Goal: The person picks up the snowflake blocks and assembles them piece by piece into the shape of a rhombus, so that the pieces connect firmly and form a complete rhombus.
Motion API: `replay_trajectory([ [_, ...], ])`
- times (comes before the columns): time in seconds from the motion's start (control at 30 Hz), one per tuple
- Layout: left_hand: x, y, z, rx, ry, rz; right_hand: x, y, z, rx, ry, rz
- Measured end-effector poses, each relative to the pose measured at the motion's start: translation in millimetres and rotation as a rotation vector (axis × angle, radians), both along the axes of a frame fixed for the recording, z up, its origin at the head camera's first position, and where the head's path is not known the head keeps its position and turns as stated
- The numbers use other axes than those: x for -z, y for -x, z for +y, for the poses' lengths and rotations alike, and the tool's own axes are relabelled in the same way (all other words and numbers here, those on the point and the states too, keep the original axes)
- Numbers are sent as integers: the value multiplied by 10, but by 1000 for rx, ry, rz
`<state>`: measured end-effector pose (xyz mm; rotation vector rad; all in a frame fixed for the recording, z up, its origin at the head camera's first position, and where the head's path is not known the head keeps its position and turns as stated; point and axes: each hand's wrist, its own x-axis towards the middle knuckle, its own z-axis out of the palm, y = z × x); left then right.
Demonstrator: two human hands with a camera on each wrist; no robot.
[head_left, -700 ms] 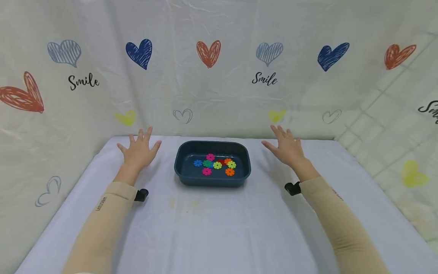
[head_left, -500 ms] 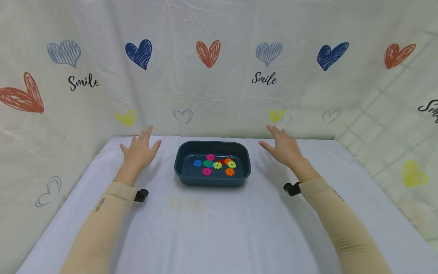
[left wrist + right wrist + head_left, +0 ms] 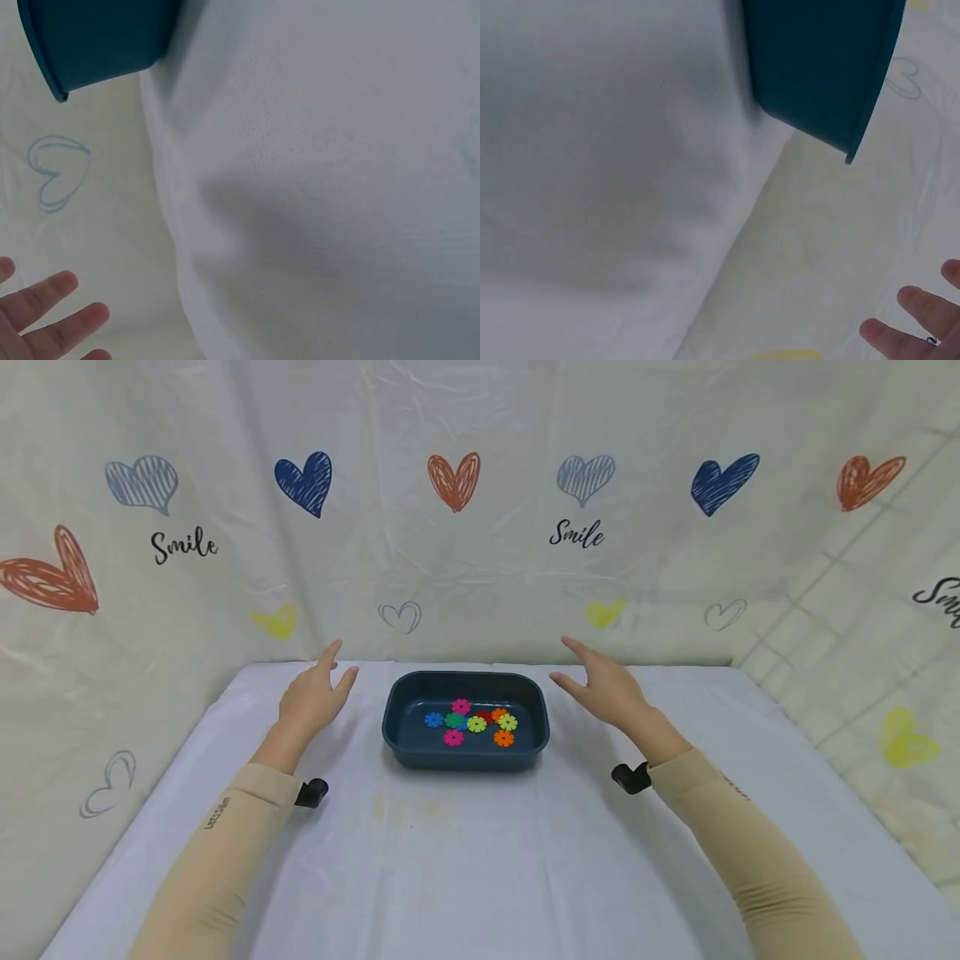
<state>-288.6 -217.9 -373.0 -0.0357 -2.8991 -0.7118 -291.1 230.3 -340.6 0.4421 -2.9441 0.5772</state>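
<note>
"Dark blue-green plastic, it seems, is what the basin [image 3: 465, 760] is made of. Where is it set, and how are the hands placed?"

"It is set upright on the bench [image 3: 420, 893], which is covered by a white cloth [image 3: 555, 877]. The left hand [image 3: 309, 697] is held just to the left of the basin, the right hand [image 3: 609, 692] just to its right. Both are raised above the cloth, thumb and forefinger spread apart, the other fingers loosely parted as shown from the wrists. Nothing is gripped, and the basin is touched by neither."

"How might this reach be done well?"

"By judgement, the basin is best met at both short ends together, with the palms brought in level and the pressure shared evenly. If it were tilted, the loose pieces inside would probably be sent sliding. For a single piece, a fingertip pinch would be needed, since they look thin."

"And the textures and shapes?"

"A rounded rectangle is formed by the basin, with a lipped rim and walls narrowed toward the base. On its smooth floor, flower-like discs [image 3: 453, 737] are scattered, notched at the edges, probably plastic: pink, orange, yellow-green, green, blue, red. Some are overlapped. Behind the basin, a creased pale sheet [image 3: 510, 568] is hung, printed with sketched hearts [image 3: 453, 482]."
</note>
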Motion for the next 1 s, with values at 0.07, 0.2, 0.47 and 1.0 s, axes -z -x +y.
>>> replay_trajectory([
  [0.07, 7, -7, 5, 4, -37, -2, -8, -12, -39, -13, 27, -6],
  [0.2, 22, -19, 6, 17, -122, -6, -20, -43, -120, -54, 76, -7],
  [0.47, 52, -20, 6, 84, -278, -4, -13, -82, -268, -124, 202, -19],
  [1.0, 161, -18, 59, 302, -353, -91, 76, -34, -573, -283, 332, -118],
])
